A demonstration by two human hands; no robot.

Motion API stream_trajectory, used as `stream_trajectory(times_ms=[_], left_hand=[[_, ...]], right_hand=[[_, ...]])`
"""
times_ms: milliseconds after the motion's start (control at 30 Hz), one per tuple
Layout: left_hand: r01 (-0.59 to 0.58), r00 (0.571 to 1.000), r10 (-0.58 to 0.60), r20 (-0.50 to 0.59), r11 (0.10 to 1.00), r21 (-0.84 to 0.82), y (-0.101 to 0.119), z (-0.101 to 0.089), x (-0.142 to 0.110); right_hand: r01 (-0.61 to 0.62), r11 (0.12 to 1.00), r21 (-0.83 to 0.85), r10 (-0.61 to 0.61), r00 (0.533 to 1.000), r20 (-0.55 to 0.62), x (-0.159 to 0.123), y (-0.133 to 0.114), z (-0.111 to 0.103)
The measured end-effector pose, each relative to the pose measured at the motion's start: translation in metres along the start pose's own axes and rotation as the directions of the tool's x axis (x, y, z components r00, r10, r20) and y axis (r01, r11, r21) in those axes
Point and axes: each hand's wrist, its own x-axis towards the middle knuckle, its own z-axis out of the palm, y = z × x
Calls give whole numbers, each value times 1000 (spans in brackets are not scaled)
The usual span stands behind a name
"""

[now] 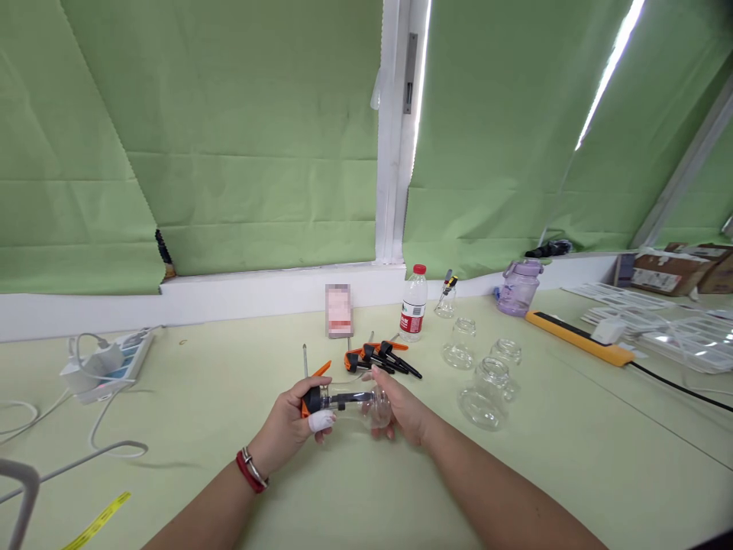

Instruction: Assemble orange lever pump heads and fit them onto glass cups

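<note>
My left hand [286, 418], its thumb or finger wrapped in white tape, is closed around a black-and-orange dispenser top [311, 400]. A thin metal piece sticks up beside an orange lever there. The top sits at the mouth of a clear glass bottle [376, 411] lying on its side, and a dark tube runs inside the glass. I cannot tell whether the top is fully seated. My right hand [405, 409] is wrapped around the bottle's wide base. Just beyond, several similar black-and-orange tops [378, 357] lie on the table.
Several clear glass bottles [482, 405] stand to the right. A red-capped water bottle [413, 305], a jar with tools [446, 302] and a purple jug [518, 288] are farther back. A power strip [117, 367] with cables lies left, an orange one [578, 338] right.
</note>
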Motion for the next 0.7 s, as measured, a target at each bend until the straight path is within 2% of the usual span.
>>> stream_trajectory(times_ms=[200, 700], left_hand=[[-15, 998, 12, -68, 999, -42, 2, -3, 2], [-2, 1000, 1, -13, 998, -68, 2, -4, 1]], right_hand=[[177, 982, 71, -182, 981, 67, -6, -5, 1], [341, 936, 88, -351, 916, 192, -8, -9, -10]])
